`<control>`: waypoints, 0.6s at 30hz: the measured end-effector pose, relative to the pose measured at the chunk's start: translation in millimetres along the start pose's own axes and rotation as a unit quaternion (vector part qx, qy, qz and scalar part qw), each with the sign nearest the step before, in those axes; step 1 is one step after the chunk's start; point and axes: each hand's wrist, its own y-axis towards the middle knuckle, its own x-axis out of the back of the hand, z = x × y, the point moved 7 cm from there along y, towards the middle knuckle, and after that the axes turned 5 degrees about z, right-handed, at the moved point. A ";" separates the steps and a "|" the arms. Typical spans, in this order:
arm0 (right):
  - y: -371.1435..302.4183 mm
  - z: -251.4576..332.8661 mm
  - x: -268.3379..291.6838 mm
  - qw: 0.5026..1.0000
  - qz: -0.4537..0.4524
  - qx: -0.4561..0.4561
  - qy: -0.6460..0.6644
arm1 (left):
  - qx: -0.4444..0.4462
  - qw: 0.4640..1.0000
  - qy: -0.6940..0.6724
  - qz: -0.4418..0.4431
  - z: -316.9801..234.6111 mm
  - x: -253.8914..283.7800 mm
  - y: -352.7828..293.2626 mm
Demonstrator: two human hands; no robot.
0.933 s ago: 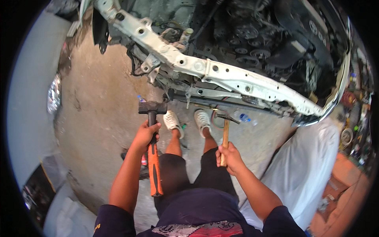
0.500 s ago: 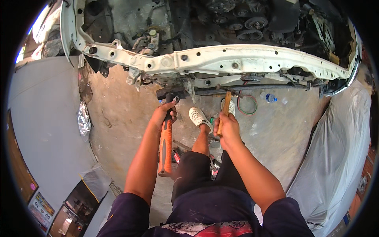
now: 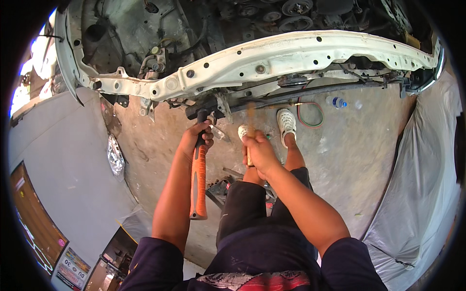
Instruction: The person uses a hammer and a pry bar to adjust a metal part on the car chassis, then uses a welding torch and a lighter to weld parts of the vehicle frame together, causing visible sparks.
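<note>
My left hand [image 3: 196,139] is wrapped round the upper handle of a large hammer [image 3: 198,182] with an orange and black grip. Its butt hangs down toward me; its dark head end is up at the underside of a white car front crossmember [image 3: 223,72], and I cannot tell whether they touch. Closed in my right hand [image 3: 260,153] is a smaller hammer [image 3: 251,127] with a wooden handle. That hammer points up toward the car, its top smeared by motion and its head not clear. Both hands are just in front of the dark lower bar [image 3: 286,99].
Beyond the crossmember lies the open engine bay with pulleys [image 3: 297,7]. A bottle [image 3: 338,102] and a looped hose [image 3: 310,115] are on the floor. Plastic sheeting [image 3: 412,194] hangs at the right, and a grey panel [image 3: 73,160] stands at the left. Tools lie near my feet.
My right hand and the wooden-handled hammer have moved left, nearer the large hammer. My left hand has shifted slightly left. The view has turned, and my feet have stepped.
</note>
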 end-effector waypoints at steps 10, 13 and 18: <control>3.8 32.5 25.3 0.962 -0.212 0.139 0.103 | 0.025 0.997 -0.071 0.017 14.2 -11.0 0.0; 11.1 -2.7 -9.8 0.999 0.041 0.000 -0.015 | 0.013 0.996 -0.088 0.023 14.4 -14.2 0.4; 9.2 32.2 7.3 0.999 0.009 -0.007 0.033 | -0.004 0.995 -0.098 0.014 6.2 -10.2 -13.0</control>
